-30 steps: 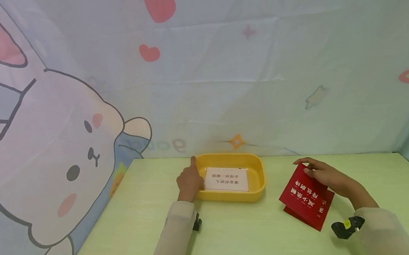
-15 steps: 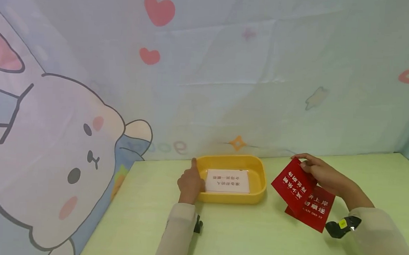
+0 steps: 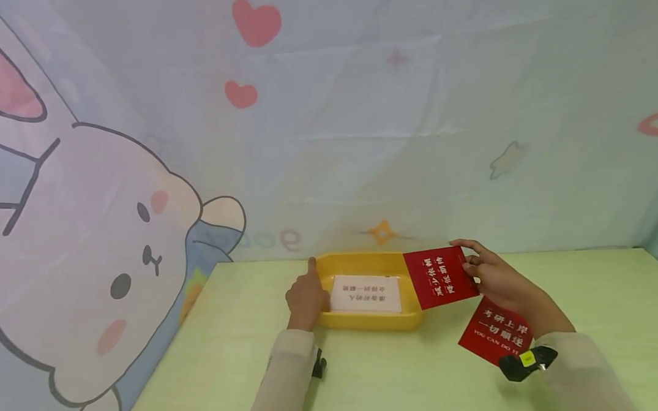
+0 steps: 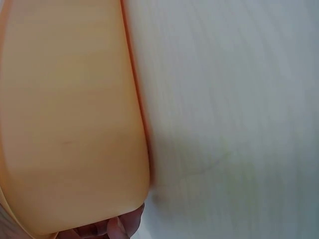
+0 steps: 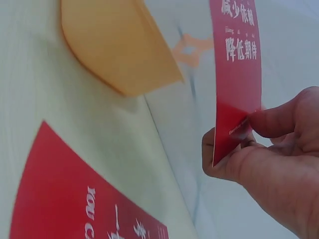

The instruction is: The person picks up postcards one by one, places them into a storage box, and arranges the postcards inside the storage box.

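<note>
A yellow plastic tray (image 3: 373, 321) stands toward the back of the table, with a white printed card (image 3: 366, 293) lying in it. My left hand (image 3: 305, 297) grips the tray's left end, its index finger along the rim; curled fingers (image 4: 117, 228) show against the tray's end in the left wrist view. My right hand (image 3: 499, 280) pinches a red card with white characters (image 3: 440, 276) between thumb and fingers (image 5: 274, 122). This card is held up, overlapping the tray's right end. A second red card (image 3: 494, 329) lies on the table below the right hand, partly covered by the wrist camera.
A pale green table (image 3: 387, 380) carries everything. Behind it hangs a cloth backdrop (image 3: 365, 139) printed with a rabbit and hearts, meeting the table's back edge just beyond the tray. A black wrist camera (image 3: 526, 363) hangs below my right wrist.
My right hand has moved left, lifting one red card off the other and carrying it to the tray's right end. The lower red card is now uncovered. My left hand stays on the tray.
</note>
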Demonstrator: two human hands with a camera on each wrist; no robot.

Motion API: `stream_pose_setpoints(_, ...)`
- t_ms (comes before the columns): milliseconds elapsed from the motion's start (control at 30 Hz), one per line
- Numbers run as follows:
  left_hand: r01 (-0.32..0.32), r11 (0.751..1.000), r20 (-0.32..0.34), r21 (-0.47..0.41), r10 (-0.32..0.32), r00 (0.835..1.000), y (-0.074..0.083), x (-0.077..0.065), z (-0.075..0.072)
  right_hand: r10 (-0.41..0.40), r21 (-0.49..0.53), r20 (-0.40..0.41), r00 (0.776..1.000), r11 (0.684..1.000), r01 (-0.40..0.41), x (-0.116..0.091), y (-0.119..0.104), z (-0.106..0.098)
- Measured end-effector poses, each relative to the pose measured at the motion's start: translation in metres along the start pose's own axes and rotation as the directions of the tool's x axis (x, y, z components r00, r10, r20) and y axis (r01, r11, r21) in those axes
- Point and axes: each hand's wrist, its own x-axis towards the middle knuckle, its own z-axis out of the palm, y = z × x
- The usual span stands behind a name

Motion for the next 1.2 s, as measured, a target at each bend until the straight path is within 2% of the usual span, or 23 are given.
stream_pose_setpoints(200, -0.007, 1.0, -0.03, 0.016, 0.007, 1.0, -0.003, 0.001, 0.002, 0.02, 0.041, -0.025, 0.999, 0.999, -0.019, 0.009, -0.003, 0.017)
stream_pose_setpoints(567, -0.006, 1.0, -0.029, 0.029, 0.007, 1.0, -0.003, 0.005, 0.002, 0.025, 0.08, -0.066, 0.997, 0.997, -0.02, 0.019, -0.011, 0.04)
stream_pose_setpoints(867, -0.013, 1.0, -0.042, 0.016, 0.014, 0.999, -0.001, 0.002, 0.001, 0.032, 0.028, -0.12, 0.992, 0.999, -0.029, 0.031, -0.017, 0.054)
stream_pose_setpoints(1200, -0.012, 1.0, -0.054, 0.017, 0.013, 0.998, -0.004, 0.001, 0.0, -0.013, -0.103, -0.139, 0.99, 0.995, -0.002, 0.042, -0.022, 0.082)
